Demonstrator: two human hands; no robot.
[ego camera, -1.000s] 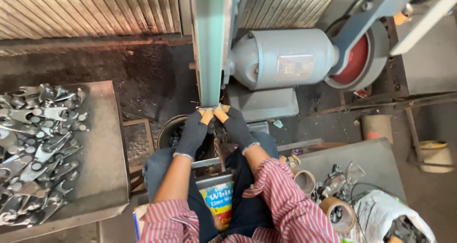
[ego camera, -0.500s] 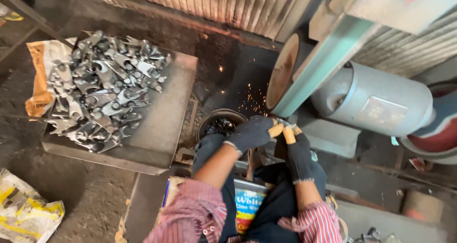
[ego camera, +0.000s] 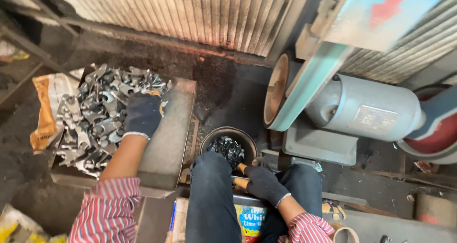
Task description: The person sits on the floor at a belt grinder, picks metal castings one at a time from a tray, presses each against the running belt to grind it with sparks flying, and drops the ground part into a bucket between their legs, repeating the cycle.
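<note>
left hand (ego camera: 143, 113): gloved, fingers curled into metal parts (ego camera: 90, 124) heap on tray (ego camera: 173, 143) | right hand (ego camera: 263, 183): closed on wooden-handled tool (ego camera: 242, 175) by bucket (ego camera: 229, 150) | parts look rigid, heavy, sharp-edged, interlocked; grip by flat shank

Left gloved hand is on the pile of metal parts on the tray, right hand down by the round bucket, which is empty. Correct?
Not quite. The head view shows the bucket holds dark metal pieces, not empty. The rest stands: the left hand rests on the pile of metal parts on the tray, the right hand beside the bucket.
</note>
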